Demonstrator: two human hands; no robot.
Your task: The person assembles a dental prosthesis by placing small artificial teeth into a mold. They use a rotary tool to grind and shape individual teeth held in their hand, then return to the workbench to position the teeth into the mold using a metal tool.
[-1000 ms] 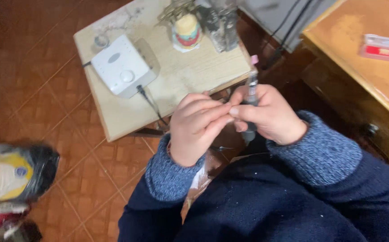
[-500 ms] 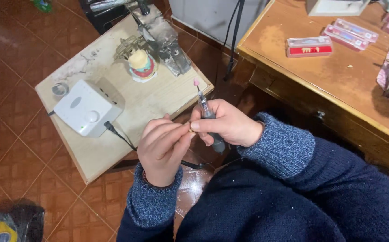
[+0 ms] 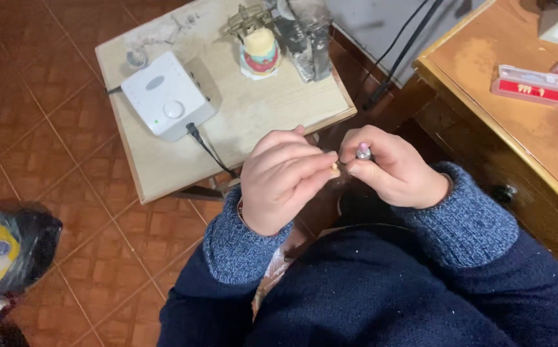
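At the lower left edge of the frame lay a dark bag with a yellow and white patch (image 3: 6,254) on the reddish tiled floor (image 3: 47,135). Further right, in the upper middle, stood a small pale wooden worktop (image 3: 266,109) carrying a white square control box (image 3: 166,95) with a black cable, a cream and red dental model on a metal frame (image 3: 261,48), and a grey, dusty metal fixture (image 3: 304,38) just beside it. At the centre, the left hand (image 3: 282,180) had its grip closed, pinching a tiny cream-coloured tooth-like piece (image 3: 335,168) at the fingertips. Such a piece looked light, hard and brittle, easy to drop, and best held by its sides between thumb and forefinger pads. Touching it from the right, the right hand (image 3: 394,170) was wrapped tight around a slim rotary handpiece with a pink-tipped metal nose (image 3: 362,151), held like a pen. At the upper right, an orange-brown wooden desk (image 3: 484,96) bore a flat red and clear plastic case (image 3: 528,83).
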